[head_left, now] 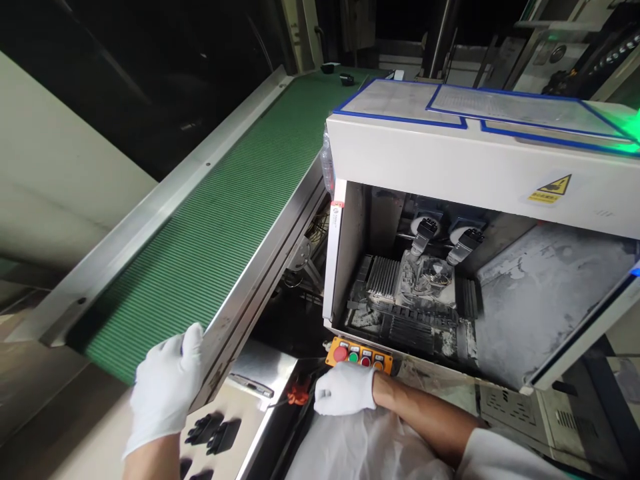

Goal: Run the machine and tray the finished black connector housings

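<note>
left hand (165, 390) in white glove, fingers curled over near end of green conveyor belt (210, 233), gripping its metal side rail (260, 280). belt's long axis runs away from hand, up and to right. right hand (345, 389) in white glove, loosely closed, holding nothing, resting just below yellow button box (359, 353) with 4 buttons, nearer it than left. box sits at front edge of open white machine enclosure (450, 167). black parts (213, 432) on steel plate below left hand.
</note>
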The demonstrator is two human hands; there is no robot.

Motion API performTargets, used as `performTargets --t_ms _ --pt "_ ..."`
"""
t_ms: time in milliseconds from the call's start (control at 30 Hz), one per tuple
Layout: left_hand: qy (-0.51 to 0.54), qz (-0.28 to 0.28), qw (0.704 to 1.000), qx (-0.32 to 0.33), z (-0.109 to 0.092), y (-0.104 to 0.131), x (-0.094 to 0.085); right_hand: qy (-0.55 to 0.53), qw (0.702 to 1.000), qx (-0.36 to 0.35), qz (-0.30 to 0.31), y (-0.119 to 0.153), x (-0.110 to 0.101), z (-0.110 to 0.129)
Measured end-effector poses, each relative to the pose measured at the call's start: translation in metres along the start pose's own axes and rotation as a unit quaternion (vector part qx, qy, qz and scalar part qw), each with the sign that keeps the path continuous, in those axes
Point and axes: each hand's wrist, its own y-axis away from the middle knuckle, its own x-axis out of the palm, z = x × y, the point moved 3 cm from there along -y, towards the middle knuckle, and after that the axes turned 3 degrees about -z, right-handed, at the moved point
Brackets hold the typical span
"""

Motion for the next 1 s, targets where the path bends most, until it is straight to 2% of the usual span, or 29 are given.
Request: performTargets --t_ms 233,400,500,1000 --pt "0.02 0.0 1.0 -0.015 0.0 -0.002 0.0 0.011 1.0 -0.011 -0.011 0.0 0.003 -0.004" --pt "0.058 -0.041 0.997 -0.007 0.0 -0.001 0.0 0.026 1.0 0.005 -0.014 -0.003 0.005 -0.004" --pt "0.06 -0.038 0.997 -0.002 -0.001 -0.001 0.0 0.026 0.999 0.008 -0.016 -0.003 0.005 -0.004" --pt "0.065 -0.041 0.997 0.006 -0.003 0.001 -0.003 0.037 0.999 -0.006 0.007 0.003 -0.006 0.016"
